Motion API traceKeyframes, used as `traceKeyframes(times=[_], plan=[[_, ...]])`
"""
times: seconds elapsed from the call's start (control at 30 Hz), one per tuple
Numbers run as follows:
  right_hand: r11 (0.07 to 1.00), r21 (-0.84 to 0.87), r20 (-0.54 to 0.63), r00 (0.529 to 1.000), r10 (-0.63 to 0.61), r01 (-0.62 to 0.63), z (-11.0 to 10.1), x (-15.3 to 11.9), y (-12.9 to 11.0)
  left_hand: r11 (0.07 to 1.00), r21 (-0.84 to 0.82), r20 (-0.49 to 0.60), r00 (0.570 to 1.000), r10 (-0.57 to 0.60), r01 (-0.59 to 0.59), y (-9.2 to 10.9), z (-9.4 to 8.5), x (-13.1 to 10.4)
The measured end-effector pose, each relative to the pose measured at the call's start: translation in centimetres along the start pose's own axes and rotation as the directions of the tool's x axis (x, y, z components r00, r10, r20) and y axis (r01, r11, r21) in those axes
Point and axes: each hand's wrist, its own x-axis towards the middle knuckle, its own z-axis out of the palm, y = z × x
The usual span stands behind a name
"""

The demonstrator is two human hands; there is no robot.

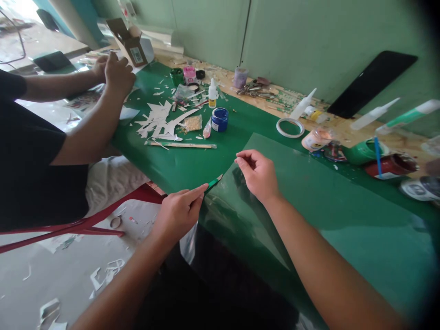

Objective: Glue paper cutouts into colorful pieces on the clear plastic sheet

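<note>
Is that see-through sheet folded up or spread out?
Spread out: the clear sheet lies wide across the green tabletop, its far corner showing beyond the right hand.

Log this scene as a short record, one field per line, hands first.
Left hand: holds a green-handled craft knife, blade near the clear sheet's edge
Right hand: above the clear sheet, fingers curled; grip contents unclear
Surface: green cover
Scraps: white paper pieces, piled
Paint: blue jar, right of scraps
Nearby: another person's hands, beside a cardboard box
</note>
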Motion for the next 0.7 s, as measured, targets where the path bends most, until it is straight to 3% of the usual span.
traceKeyframes(times=[0.17, 0.23, 0.3, 0.4, 0.47, 0.53, 0.57, 0.63, 0.7], plan=[[0.997, 0.068, -0.039, 0.999, 0.026, -0.024, 0.1, -0.1, 0.2, 0.995, -0.03, -0.079, 0.992, -0.095, 0.093, 0.1, 0.4, -0.8], [0.982, 0.179, -0.08, 0.994, 0.068, -0.053, 0.3, 0.0, 0.7, 0.988, -0.081, -0.104, 0.984, -0.142, 0.134, 0.3, 0.8, -1.5], [0.935, 0.344, -0.128, 0.982, 0.142, -0.09, 0.4, 0.3, 1.2, 0.986, -0.116, -0.062, 0.99, -0.127, 0.119, 0.5, 1.3, -2.1], [0.795, 0.562, -0.161, 0.913, 0.375, -0.228, 0.5, 1.8, 1.2, 0.991, -0.099, 0.018, 0.995, -0.094, 0.095, 0.6, 2.0, -2.5], [0.702, 0.621, -0.128, 0.838, 0.531, -0.35, 0.3, 3.1, 0.2, 0.993, -0.044, 0.026, 0.993, -0.113, 0.114, 0.8, 2.1, -2.4], [0.656, 0.626, -0.104, 0.789, 0.606, -0.421, -0.6, 3.9, -1.7, 0.993, 0.009, 0.02, 0.992, -0.121, 0.121, 1.0, 2.0, -2.1], [0.662, 0.62, -0.11, 0.789, 0.604, -0.421, -1.4, 3.7, -2.9, 0.993, 0.025, 0.021, 0.993, -0.118, 0.117, 1.2, 1.9, -2.0], [0.732, 0.583, -0.148, 0.84, 0.522, -0.352, -3.4, 1.8, -5.4, 0.992, 0.04, 0.022, 0.993, -0.119, 0.118, 1.4, 1.7, -1.8], [0.873, 0.446, -0.193, 0.931, 0.309, -0.198, -5.8, -2.3, -7.6, 0.99, 0.051, 0.018, 0.991, -0.134, 0.133, 1.6, 1.6, -1.8]])
